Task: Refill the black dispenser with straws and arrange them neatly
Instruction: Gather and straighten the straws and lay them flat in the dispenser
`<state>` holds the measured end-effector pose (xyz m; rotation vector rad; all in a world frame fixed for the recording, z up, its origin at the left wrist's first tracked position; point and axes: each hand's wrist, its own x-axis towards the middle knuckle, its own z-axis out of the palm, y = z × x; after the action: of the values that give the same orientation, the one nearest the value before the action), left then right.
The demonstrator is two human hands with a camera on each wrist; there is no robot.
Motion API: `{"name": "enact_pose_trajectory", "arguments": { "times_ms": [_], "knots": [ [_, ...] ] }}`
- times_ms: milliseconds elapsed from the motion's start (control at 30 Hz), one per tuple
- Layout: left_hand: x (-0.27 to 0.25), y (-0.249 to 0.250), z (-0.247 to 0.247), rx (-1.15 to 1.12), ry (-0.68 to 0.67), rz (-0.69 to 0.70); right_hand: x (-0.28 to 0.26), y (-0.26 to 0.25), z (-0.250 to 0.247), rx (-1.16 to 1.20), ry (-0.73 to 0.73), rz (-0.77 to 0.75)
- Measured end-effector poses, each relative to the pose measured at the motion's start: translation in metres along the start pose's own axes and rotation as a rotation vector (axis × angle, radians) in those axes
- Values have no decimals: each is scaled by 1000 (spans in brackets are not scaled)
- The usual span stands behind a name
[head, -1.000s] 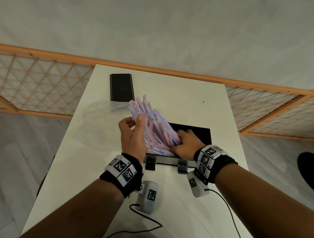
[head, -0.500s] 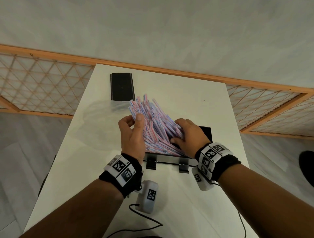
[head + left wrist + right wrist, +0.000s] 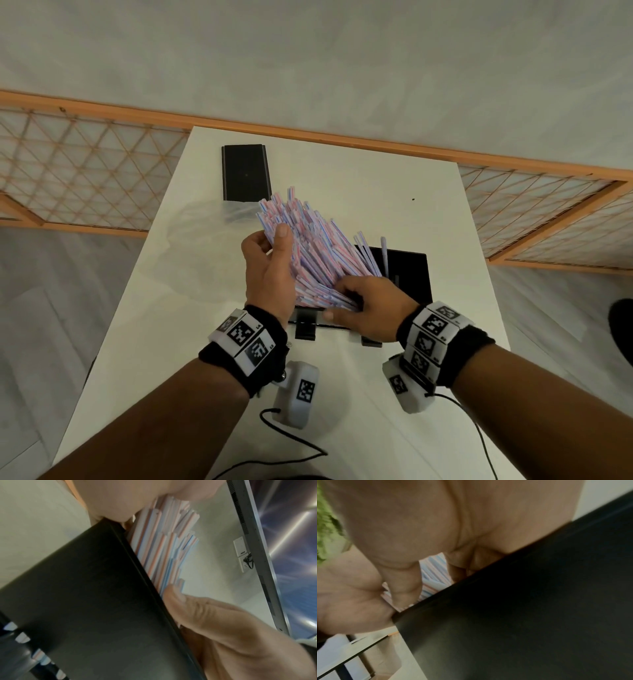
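Black lid (image 3: 245, 173) beyond straws (image 3: 308, 246), white table (image 3: 394, 192)

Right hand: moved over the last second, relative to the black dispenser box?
Yes. The right hand has come toward the black dispenser box's near edge, leaving its opening, and now grips the striped straws' lower ends.

A white table (image 3: 394, 178) stands against an orange-framed lattice railing (image 3: 85, 171) over grey floor (image 3: 308, 51).

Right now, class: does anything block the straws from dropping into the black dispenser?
Nothing visible does. The straws already stand tilted in the open dispenser; its lid lies apart. The left hand and right hand hold the bundle.
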<state>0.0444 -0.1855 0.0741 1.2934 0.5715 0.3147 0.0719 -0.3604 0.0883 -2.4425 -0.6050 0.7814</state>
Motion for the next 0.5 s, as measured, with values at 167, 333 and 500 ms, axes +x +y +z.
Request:
{"name": "enact_pose_trajectory", "arguments": {
  "times_ms": [167, 333, 500],
  "knots": [
    [-2, 3, 2, 21, -4, -47, 11, -1, 2, -77, -181, 56],
    [-1, 24, 20, 19, -102, 77, 15, 1, -3, -31, -121, 44],
    [14, 20, 14, 89, -59, 166, 17, 1, 5, -48, -185, 58]
  ]
}}
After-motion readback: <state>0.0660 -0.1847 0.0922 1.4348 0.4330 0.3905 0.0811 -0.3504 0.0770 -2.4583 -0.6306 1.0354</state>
